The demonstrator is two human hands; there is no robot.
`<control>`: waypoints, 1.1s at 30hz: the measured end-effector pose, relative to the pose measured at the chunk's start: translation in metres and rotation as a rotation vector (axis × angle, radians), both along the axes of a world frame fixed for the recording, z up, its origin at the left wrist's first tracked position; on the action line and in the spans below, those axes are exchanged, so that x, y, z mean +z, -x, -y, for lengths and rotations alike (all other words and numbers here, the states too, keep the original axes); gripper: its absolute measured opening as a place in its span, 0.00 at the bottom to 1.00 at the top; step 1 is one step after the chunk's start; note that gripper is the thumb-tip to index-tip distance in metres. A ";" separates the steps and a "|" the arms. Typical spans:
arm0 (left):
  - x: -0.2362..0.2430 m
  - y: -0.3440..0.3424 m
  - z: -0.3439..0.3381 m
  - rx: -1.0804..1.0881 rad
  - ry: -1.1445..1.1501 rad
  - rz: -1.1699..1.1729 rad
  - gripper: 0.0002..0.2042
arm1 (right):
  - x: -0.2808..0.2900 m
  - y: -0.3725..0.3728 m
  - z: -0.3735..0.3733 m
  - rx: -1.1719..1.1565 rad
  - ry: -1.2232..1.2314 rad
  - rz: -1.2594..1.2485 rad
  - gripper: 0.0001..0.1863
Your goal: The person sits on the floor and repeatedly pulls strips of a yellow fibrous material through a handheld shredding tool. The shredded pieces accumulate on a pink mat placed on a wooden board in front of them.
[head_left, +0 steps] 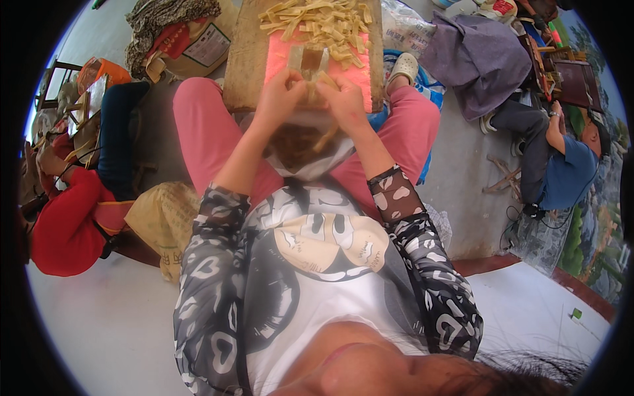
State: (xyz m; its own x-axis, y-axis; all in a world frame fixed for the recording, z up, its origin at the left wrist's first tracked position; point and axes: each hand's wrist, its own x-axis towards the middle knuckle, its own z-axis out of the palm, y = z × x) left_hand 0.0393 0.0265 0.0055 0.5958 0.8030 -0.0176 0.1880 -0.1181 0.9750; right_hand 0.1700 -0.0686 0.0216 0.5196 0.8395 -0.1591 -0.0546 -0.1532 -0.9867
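Note:
Both hands meet over the near part of a pink cloth (282,58) on a wooden board (246,66). My left hand (281,96) is closed in a pinch at the near left corner of a small pale-edged, translucent piece with a brown middle (310,61). What its fingertips grip is hidden. My right hand (346,102) has its fingers pressed together around a pale yellow strip (323,84). A loose heap of similar yellow strips (317,23) covers the far part of the cloth. Below my hands, a plastic bag (320,165) with brownish contents rests between my legs.
A stuffed sack (198,49) stands left of the board, and a tan woven sack (165,221) lies by my left side. A person in red (69,221) sits at left; another in blue (564,175) sits at right. Grey-purple cloth (479,59) drapes at far right.

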 end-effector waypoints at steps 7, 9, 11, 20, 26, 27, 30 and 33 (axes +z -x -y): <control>-0.005 -0.003 0.000 0.064 -0.233 -0.139 0.06 | -0.007 0.008 -0.012 -0.041 0.033 -0.088 0.07; -0.005 -0.005 0.001 0.052 -0.253 -0.165 0.07 | -0.008 0.005 -0.014 -0.036 0.031 -0.104 0.07; -0.008 -0.007 0.000 0.039 -0.251 -0.155 0.08 | -0.008 0.001 -0.015 -0.009 0.099 -0.110 0.06; 0.004 0.014 -0.005 0.111 0.570 0.121 0.09 | 0.002 -0.032 -0.018 -0.129 -0.004 -0.236 0.08; 0.016 0.049 0.017 -0.020 0.875 0.435 0.10 | 0.019 -0.055 -0.031 -0.103 -0.055 -0.211 0.10; 0.016 0.053 0.020 -0.051 0.861 0.391 0.10 | 0.018 -0.057 -0.026 -0.044 -0.022 -0.228 0.10; 0.009 0.065 0.025 -0.225 0.649 0.138 0.10 | 0.028 -0.032 0.006 0.134 0.045 -0.387 0.11; 0.022 0.054 0.041 -0.200 0.457 0.000 0.11 | 0.018 0.001 0.032 0.220 0.148 -0.341 0.12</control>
